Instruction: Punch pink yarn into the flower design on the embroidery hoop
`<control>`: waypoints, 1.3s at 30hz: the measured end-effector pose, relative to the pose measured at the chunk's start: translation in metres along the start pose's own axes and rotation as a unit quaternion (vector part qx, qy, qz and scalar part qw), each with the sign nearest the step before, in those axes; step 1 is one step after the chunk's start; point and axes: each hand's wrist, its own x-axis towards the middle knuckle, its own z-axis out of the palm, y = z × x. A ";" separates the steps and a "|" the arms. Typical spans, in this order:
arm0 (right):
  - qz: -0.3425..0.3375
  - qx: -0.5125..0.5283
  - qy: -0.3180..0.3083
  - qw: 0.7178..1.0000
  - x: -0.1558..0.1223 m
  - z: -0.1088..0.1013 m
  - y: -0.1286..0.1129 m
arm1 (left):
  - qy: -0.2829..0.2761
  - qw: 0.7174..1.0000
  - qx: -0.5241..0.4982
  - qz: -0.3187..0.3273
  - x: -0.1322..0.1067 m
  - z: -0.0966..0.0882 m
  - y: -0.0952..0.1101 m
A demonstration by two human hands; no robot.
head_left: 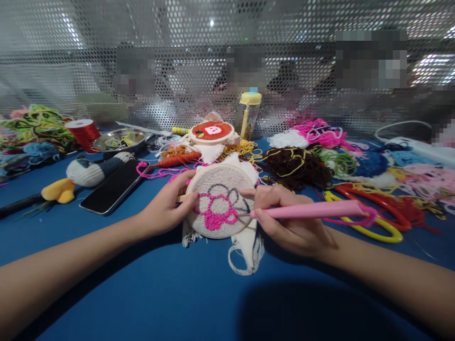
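My left hand [176,203] grips the left rim of a round embroidery hoop [222,180], thumb on the front. White cloth is stretched in it, bearing a drawn flower outline partly worked in bright pink yarn loops [215,221]. Between the fingers of my right hand [287,220] is a pink punch needle [313,210], its thin metal tip at the right end of the pink stitching. Pink yarn hangs from the back of its handle. My right index finger reaches to the cloth. Loose frayed cloth [247,246] hangs below the hoop.
A phone [113,187] and a plush-topped stick [85,173] lie left, near a metal dish [121,140] and red thread spool [83,134]. Behind stand a finished orange hoop [209,131] and a yellow-lidded jar [250,113]. Brown yarn [298,166] and yellow-handled scissors [377,232] lie right.
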 end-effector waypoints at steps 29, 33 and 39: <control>-0.149 -0.239 -0.121 0.952 -0.004 0.012 0.013 | 0.005 1.000 -0.018 -0.018 -0.002 0.001 0.003; -0.123 -0.206 -0.107 0.965 0.000 0.007 0.006 | 0.010 1.000 -0.004 -0.010 -0.001 0.001 0.004; -0.068 -0.162 -0.202 0.964 0.012 -0.005 -0.016 | 0.004 0.999 -0.022 -0.024 0.000 0.002 0.004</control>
